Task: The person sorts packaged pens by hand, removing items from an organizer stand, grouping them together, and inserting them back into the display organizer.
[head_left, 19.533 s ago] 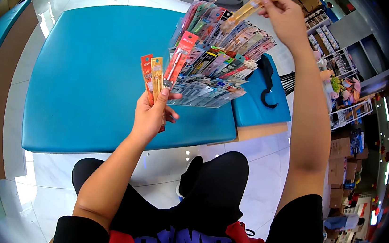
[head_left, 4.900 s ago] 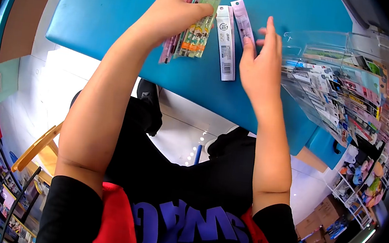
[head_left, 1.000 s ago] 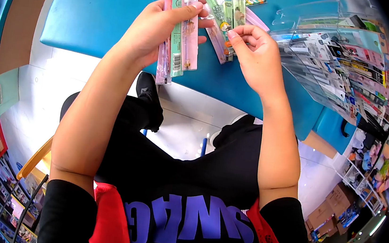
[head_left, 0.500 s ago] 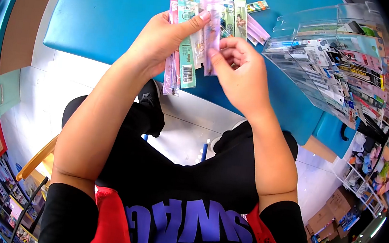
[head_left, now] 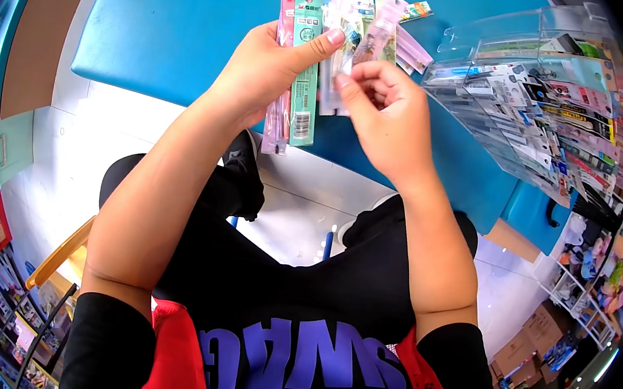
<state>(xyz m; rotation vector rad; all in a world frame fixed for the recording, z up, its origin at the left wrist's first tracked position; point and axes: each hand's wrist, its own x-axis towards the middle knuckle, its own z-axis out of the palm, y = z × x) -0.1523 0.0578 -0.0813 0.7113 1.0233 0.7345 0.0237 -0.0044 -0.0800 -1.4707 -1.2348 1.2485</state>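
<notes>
My left hand (head_left: 268,68) is closed around a fanned bunch of slim plastic stationery packets, its thumb pressed on their fronts. In the bunch are a pink packet (head_left: 277,119), a green packet (head_left: 304,91) with a barcode near its bottom, and a clear whitish packet (head_left: 330,94). My right hand (head_left: 393,108) pinches the lower right edge of the clear packet between thumb and fingers. Just beyond its fingers a lilac packet (head_left: 380,31) leans to the right, over other packets. The contents of the packets are too blurred to make out.
Beneath the packets lies a blue tabletop (head_left: 169,28). A small colourful packet (head_left: 418,10) and lilac strips (head_left: 414,52) lie behind my hands. On the right stands a clear acrylic rack (head_left: 477,136) full of packaged stationery. Cardboard boxes (head_left: 532,339) sit on the floor at lower right.
The lilac packet has gone from between my hands to the right, behind my right fingers. The clear whitish packet now shows in front, with my right fingers on it.
</notes>
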